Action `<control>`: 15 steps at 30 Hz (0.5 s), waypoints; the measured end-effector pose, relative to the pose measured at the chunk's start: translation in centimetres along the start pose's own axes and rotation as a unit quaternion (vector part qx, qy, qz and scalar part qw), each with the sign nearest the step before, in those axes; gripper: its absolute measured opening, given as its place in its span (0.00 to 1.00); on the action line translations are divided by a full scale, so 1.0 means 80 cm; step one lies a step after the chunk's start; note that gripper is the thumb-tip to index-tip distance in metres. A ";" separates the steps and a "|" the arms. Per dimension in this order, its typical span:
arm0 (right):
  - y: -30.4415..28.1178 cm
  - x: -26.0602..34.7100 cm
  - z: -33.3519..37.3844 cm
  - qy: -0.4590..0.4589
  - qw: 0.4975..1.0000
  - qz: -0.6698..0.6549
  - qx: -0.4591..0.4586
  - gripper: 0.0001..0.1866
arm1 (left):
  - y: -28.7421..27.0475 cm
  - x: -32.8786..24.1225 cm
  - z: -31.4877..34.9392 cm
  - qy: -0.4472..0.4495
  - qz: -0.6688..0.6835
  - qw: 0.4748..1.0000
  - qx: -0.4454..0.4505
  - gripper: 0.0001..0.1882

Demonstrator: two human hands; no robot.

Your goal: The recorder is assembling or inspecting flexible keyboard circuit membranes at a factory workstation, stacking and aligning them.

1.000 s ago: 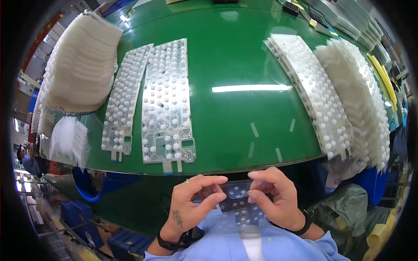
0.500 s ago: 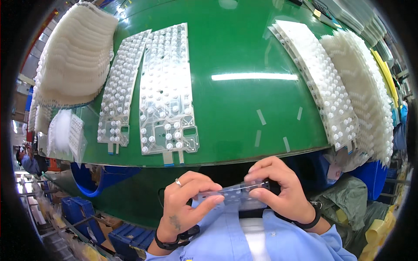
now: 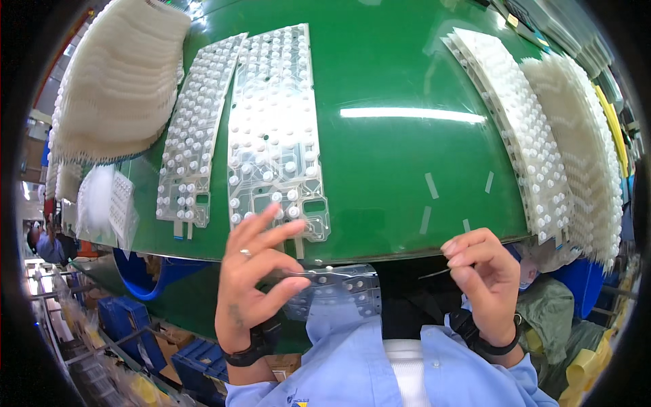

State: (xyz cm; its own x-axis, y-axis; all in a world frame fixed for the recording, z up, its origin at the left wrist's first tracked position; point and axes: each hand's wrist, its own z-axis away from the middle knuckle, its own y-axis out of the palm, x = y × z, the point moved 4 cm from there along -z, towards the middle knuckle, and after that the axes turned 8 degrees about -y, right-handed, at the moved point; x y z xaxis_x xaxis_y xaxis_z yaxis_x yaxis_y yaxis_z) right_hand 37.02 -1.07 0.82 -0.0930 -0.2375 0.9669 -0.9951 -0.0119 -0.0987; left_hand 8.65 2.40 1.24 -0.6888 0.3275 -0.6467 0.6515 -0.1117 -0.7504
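My left hand (image 3: 251, 285) pinches the edge of a small clear membrane sheet (image 3: 349, 292) with round dots between thumb and index finger, its other fingers spread. The sheet hangs in front of my shirt, just below the table's front edge. Off to the right, apart from the sheet, my right hand (image 3: 485, 281) has thumb and fingertips closed on a thin narrow strip (image 3: 432, 275); its material is hard to tell. Behind my left fingers lies a keyboard membrane sheet (image 3: 271, 129) with white domes, its lower corner partly hidden.
On the green table (image 3: 380, 176) lie a second domed membrane stack (image 3: 190, 129) and several clear tape strips (image 3: 432, 185). Tall membrane stacks stand at the left (image 3: 119, 81) and right (image 3: 576, 136). A blue bin (image 3: 139, 275) sits below the table edge.
My hands have parted: the right moved right with the thin strip and let go of the small sheet. The left moved left and up a little, still holding the sheet.
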 end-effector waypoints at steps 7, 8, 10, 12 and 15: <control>-0.016 -0.021 -0.015 0.151 0.988 -0.014 -0.040 0.04 | 0.081 -0.055 -0.013 0.060 -0.010 0.994 0.088 0.11; -0.015 -0.021 -0.019 0.158 0.987 0.003 -0.035 0.04 | 0.087 -0.061 -0.014 0.056 -0.003 0.995 0.085 0.11; -0.015 -0.024 -0.025 0.161 0.986 0.020 -0.026 0.04 | 0.093 -0.066 -0.017 0.054 0.018 0.996 0.073 0.11; -0.014 -0.024 -0.031 0.131 0.991 0.028 -0.016 0.04 | 0.088 -0.069 -0.016 0.079 -0.007 0.994 0.074 0.11; -0.009 -0.026 -0.039 0.100 0.994 0.049 -0.003 0.03 | 0.088 -0.067 -0.018 0.092 -0.033 0.990 0.100 0.12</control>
State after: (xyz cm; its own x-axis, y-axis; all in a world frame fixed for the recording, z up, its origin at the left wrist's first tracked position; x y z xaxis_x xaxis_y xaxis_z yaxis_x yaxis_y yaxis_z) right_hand 37.84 2.50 -0.42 -0.1946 -0.0402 0.9801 -0.9809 0.0088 -0.1944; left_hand 17.41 1.22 -0.36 -0.6454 0.5044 -0.5736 0.5182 -0.2625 -0.8140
